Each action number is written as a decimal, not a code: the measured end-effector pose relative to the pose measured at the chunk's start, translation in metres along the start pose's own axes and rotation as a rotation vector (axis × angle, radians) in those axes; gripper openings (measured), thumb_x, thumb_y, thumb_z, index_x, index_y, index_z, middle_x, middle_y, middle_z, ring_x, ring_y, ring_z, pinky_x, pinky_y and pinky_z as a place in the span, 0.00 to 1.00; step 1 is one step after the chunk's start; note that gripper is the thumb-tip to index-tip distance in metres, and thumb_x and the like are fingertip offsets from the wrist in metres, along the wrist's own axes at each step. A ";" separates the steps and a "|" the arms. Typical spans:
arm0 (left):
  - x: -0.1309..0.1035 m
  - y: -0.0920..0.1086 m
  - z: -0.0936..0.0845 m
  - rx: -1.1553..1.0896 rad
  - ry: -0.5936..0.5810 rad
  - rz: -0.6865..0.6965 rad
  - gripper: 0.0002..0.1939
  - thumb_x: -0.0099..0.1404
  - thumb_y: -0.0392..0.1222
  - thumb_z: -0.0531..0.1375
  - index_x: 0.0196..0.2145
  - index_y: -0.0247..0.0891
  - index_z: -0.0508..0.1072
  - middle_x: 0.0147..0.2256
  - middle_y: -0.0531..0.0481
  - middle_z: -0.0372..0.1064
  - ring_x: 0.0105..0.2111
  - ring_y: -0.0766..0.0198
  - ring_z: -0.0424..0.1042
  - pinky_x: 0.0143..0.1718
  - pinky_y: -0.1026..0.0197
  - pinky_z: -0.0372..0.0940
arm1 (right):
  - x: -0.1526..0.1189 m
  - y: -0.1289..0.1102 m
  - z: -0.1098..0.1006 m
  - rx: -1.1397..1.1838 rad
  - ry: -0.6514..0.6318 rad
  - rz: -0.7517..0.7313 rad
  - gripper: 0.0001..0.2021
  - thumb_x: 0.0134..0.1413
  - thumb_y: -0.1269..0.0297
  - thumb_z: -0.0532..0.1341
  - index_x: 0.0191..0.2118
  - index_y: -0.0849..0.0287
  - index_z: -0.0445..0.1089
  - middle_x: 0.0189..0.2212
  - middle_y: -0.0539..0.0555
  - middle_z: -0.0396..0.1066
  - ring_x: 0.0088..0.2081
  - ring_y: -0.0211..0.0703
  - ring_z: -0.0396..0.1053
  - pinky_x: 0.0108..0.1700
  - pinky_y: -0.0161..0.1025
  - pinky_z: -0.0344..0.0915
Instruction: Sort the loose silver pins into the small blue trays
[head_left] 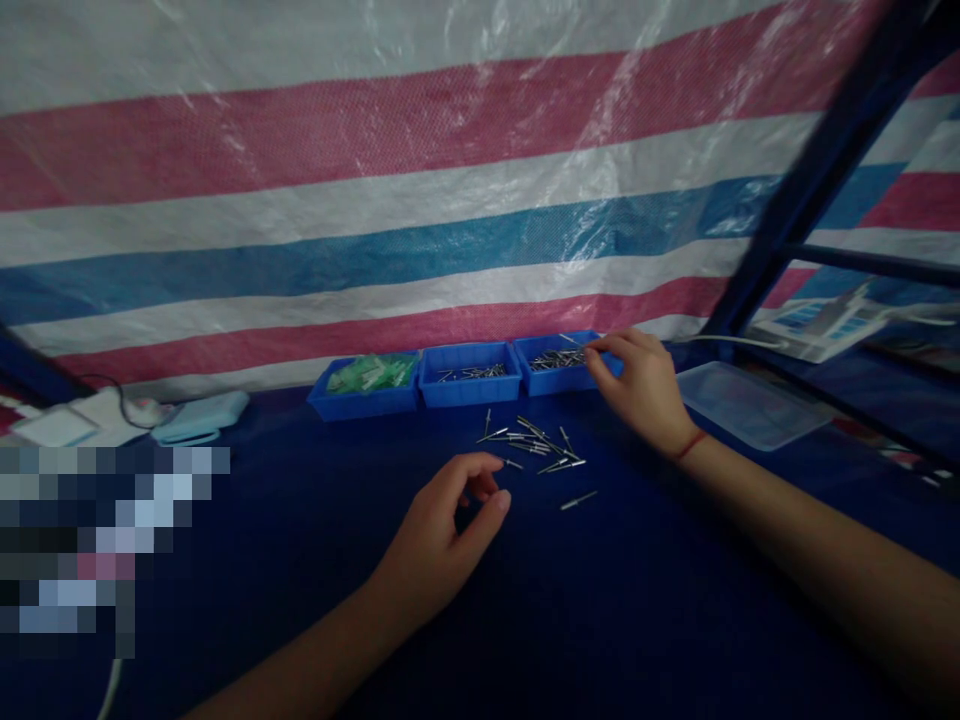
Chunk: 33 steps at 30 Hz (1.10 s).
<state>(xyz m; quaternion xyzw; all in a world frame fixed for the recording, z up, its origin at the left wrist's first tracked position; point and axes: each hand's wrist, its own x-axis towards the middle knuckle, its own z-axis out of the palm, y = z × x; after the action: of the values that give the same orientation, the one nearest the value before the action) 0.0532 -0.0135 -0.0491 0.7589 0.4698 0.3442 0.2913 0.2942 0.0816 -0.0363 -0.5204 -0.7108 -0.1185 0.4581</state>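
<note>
L hand [457, 530]: open, thumb & fingers curved apart w/ a gap; I see nothing gripped. Index tip is nr the closest of the loose pins.
R hand [645, 395]: fingertips together at the R bin; I read them as closed on a thin silver pin [571, 341], tho it's small & soft in my view.
Loose pins [534, 448]: slim silver metal, rivet-like, scattered at mixed angles in front of the bins; one lies apart, nearer me.
R bin [559, 381]: blue plastic, rectangular, w/ a heap of similar pins.
Mid bin [471, 391]: same blue plastic, thinner layer of pins, beside R bin.
L bin [365, 404]: blue plastic, holds green plastic packets [379, 373].
Table [525, 630]: dark blue surface under it all; translucent plastic tray [754, 405] sits R of the bins, nr R wrist.
Risk, grip: I'd say the pin could slip or twist, cause being its thin shaft & a fingertip-only hold.
Risk, bins: R hand could nudge the R bin rim, since fingers are so close; pins might spill.
Risk, loose pins: L hand could sweep some away or get pricked, as they lie crossed, ends pointing all ways.
Risk, mix-up: pins look alike from here, so one could land in the wrong bin.
</note>
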 end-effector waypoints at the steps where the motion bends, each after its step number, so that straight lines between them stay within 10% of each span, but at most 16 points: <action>1: 0.000 0.001 0.000 0.008 -0.018 -0.001 0.10 0.64 0.41 0.54 0.44 0.40 0.64 0.36 0.50 0.68 0.35 0.63 0.68 0.38 0.58 0.63 | 0.004 0.010 0.002 -0.084 -0.015 0.021 0.09 0.55 0.64 0.55 0.33 0.60 0.72 0.32 0.58 0.71 0.37 0.51 0.67 0.41 0.48 0.61; 7: 0.003 0.001 0.000 0.102 -0.092 0.024 0.09 0.64 0.41 0.54 0.42 0.40 0.67 0.37 0.50 0.68 0.33 0.64 0.68 0.35 0.60 0.63 | -0.005 0.028 0.012 -0.227 -0.032 0.031 0.12 0.54 0.61 0.55 0.40 0.60 0.71 0.38 0.60 0.70 0.40 0.56 0.64 0.38 0.49 0.60; 20: 0.039 0.024 0.043 0.361 -0.308 0.296 0.08 0.65 0.41 0.56 0.37 0.40 0.74 0.37 0.49 0.70 0.39 0.59 0.69 0.42 0.57 0.63 | -0.032 -0.026 0.003 0.174 -0.179 -0.060 0.08 0.53 0.69 0.55 0.38 0.57 0.69 0.38 0.56 0.69 0.43 0.49 0.64 0.46 0.48 0.60; 27: 0.031 0.010 0.030 0.177 0.079 0.039 0.07 0.65 0.40 0.53 0.39 0.41 0.70 0.37 0.51 0.72 0.39 0.59 0.68 0.42 0.54 0.61 | -0.042 -0.044 0.001 0.529 -0.250 0.026 0.08 0.54 0.73 0.54 0.36 0.56 0.69 0.34 0.53 0.69 0.39 0.43 0.68 0.41 0.43 0.65; 33: 0.030 0.001 0.025 -0.089 0.176 -0.076 0.07 0.65 0.42 0.53 0.37 0.39 0.69 0.37 0.50 0.71 0.38 0.60 0.69 0.41 0.57 0.61 | -0.050 -0.059 -0.001 0.734 -0.354 0.072 0.08 0.52 0.73 0.56 0.36 0.57 0.70 0.34 0.53 0.69 0.33 0.38 0.68 0.35 0.38 0.66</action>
<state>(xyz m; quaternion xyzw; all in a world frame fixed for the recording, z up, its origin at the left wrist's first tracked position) 0.0829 0.0103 -0.0561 0.6936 0.5061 0.4191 0.2952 0.2463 0.0241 -0.0560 -0.3593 -0.7552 0.2505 0.4876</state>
